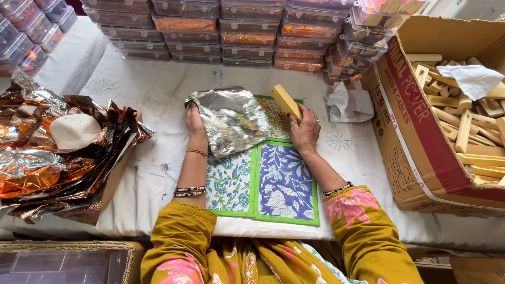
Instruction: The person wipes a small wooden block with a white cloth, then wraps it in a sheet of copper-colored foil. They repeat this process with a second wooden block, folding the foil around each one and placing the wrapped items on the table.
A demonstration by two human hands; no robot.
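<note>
Patchwork mat (279, 184) under both hands: left (195, 126) on foil sheet (231, 118), right (305, 131) gripping wooden block (286, 102)

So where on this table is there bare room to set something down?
Bare white cloth lies between the stacked boxes and the silver foil, and between the patterned mat and the cardboard carton. The foil pile crowds the left.

Surface (158, 94) w/ white cloth. Patchwork mat (268, 184) at centre, silver foil sheet (231, 118) on its top. Left of mat: foil pile (58, 163). Right: cardboard box (421, 147). Behind: stacked plastic boxes (236, 37), crumpled cloth (347, 105).
</note>
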